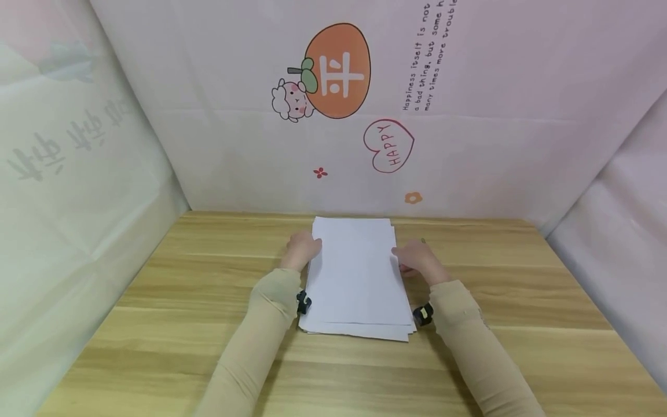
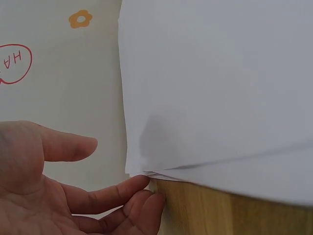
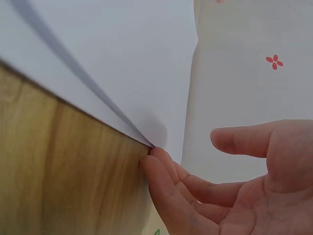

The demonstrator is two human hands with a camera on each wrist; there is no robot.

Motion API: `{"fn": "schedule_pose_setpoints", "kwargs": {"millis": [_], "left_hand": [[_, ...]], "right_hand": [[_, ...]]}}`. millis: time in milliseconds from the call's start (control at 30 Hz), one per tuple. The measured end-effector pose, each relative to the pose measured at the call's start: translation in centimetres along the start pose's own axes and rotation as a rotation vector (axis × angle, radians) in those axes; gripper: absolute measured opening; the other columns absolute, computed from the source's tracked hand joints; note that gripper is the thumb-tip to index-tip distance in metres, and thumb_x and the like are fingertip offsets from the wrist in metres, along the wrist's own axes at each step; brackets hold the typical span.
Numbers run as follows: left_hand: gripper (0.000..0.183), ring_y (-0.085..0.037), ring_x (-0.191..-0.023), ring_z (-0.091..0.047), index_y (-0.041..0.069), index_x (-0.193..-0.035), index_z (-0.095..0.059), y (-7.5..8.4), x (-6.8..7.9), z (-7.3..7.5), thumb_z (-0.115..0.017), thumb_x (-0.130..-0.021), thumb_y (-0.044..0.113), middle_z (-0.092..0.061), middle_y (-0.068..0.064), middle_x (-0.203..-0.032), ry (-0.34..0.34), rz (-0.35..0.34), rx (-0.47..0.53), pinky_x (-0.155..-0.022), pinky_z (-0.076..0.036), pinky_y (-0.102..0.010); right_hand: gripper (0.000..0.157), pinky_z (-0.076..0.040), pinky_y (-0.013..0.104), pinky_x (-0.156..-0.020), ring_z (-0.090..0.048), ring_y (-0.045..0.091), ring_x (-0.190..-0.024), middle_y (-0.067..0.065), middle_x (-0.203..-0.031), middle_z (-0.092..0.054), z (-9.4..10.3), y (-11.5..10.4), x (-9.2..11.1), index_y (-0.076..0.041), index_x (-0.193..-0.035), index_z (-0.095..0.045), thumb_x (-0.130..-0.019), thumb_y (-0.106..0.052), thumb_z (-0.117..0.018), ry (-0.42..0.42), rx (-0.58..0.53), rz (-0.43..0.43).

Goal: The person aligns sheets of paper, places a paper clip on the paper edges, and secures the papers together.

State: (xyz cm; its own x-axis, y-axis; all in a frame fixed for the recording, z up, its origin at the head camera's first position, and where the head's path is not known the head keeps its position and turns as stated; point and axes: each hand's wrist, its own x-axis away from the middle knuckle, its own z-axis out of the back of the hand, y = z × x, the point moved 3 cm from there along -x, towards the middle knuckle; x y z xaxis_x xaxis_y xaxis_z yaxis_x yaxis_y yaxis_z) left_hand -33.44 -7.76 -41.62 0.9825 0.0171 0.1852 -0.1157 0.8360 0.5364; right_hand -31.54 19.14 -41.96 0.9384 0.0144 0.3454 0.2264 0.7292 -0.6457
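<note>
In the head view, left of the frame's middle, the left hand [image 1: 302,248] rested at the left long edge of a paper stack [image 1: 356,272]. Its thumb stood clear of the paper in the left wrist view, and its bent fingers touched the edge without clamping it.

The stack lay flat at the centre of the frame on the wood-grain worktop [image 1: 198,289]. Its long axis ran up and down the picture, one short end toward the printed backdrop [image 1: 234,162] and the other toward the lower edge. Sheets stuck out unevenly at the lower end and upper right. The paper looked light, flexible and easily creased, its sheets likely to slide over each other; both long edges seemed the best places to take hold, with gentle, level pressure.

Right of centre, the right hand [image 1: 418,258] touched the opposite long edge with bent fingers, its thumb likewise apart, grasping nothing.
</note>
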Motion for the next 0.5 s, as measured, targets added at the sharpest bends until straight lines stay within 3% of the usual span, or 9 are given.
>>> {"fn": "schedule_pose_setpoints", "kwargs": {"millis": [267,500], "left_hand": [[0.042,-0.021,-0.073,-0.049,-0.007,-0.117,-0.058,0.07,0.02,-0.29,-0.045,-0.096,0.027,-0.058,-0.014,-0.093,0.023,0.012,0.049,-0.056,-0.038,-0.027],[0.042,-0.022,-0.073,-0.051,-0.008,-0.109,-0.061,0.13,0.11,-0.41,-0.046,-0.096,0.028,-0.061,-0.017,-0.097,0.036,0.014,0.03,-0.057,-0.039,-0.027]], "right_hand": [[0.041,-0.058,0.033,-0.068,-0.063,0.018,-0.066,0.015,-0.08,-0.064,0.23,0.05,0.05,0.01,-0.098,-0.059,-0.097,-0.029,-0.044,-0.012,0.022,0.006],[0.045,-0.058,0.032,-0.066,-0.056,0.012,-0.058,0.008,-0.069,-0.061,0.26,-0.03,0.11,0.008,-0.09,-0.062,-0.097,-0.032,-0.043,-0.027,0.071,0.013]]}}
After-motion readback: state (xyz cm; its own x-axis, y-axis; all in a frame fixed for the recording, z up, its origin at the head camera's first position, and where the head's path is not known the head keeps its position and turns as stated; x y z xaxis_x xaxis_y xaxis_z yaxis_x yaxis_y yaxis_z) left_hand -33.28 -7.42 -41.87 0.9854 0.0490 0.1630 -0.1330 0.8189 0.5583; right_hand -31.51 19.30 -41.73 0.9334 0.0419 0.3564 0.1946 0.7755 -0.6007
